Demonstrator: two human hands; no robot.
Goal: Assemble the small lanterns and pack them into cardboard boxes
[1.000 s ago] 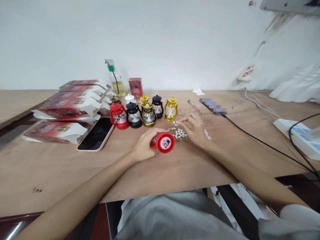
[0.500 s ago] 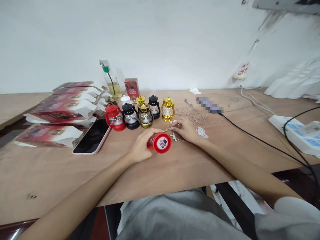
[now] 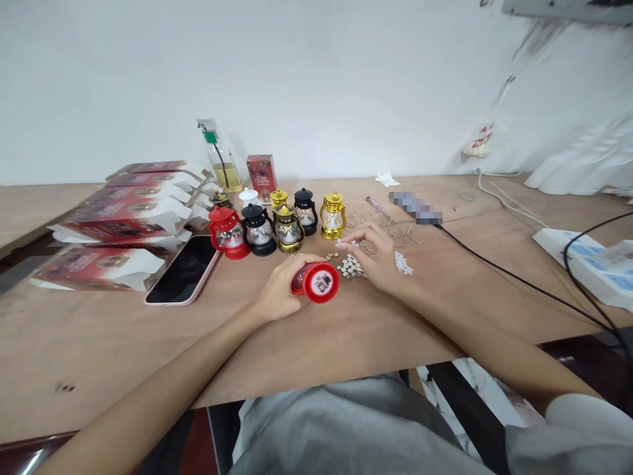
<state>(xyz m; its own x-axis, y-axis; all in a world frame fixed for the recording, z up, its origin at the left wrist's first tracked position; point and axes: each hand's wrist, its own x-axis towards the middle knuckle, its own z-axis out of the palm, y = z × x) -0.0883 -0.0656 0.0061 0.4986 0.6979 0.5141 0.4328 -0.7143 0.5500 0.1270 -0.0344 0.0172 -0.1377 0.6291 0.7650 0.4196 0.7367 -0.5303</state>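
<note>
My left hand (image 3: pixel 279 290) is wrapped round a small red lantern (image 3: pixel 321 284), tipped so that its round base with a picture sticker faces me. Thumb and fingertips of my right hand (image 3: pixel 376 258) pinch together at a small white piece (image 3: pixel 339 242), too small to make out well. Below those fingers lies a cluster of button cells (image 3: pixel 350 266), with a few gold-toned ones (image 3: pixel 332 256) beside it. Behind my hands stand several lanterns, among them a gold one (image 3: pixel 333 216), a black one (image 3: pixel 259 231) and another red one (image 3: pixel 228 234).
Flattened red gift boxes (image 3: pixel 123 214) are piled at the left by a phone (image 3: pixel 182 270). A pump bottle (image 3: pixel 225 171) and an upright red box (image 3: pixel 261 175) stand behind. Bent wires (image 3: pixel 395 234), white tabs (image 3: pixel 403 264), a screwdriver (image 3: pixel 377 206) and a power strip (image 3: pixel 583 264) lie rightward.
My right hand has moved slightly up and away from the button cells to the small white piece, uncovering more cells. My left hand keeps the red lantern in the same place.
</note>
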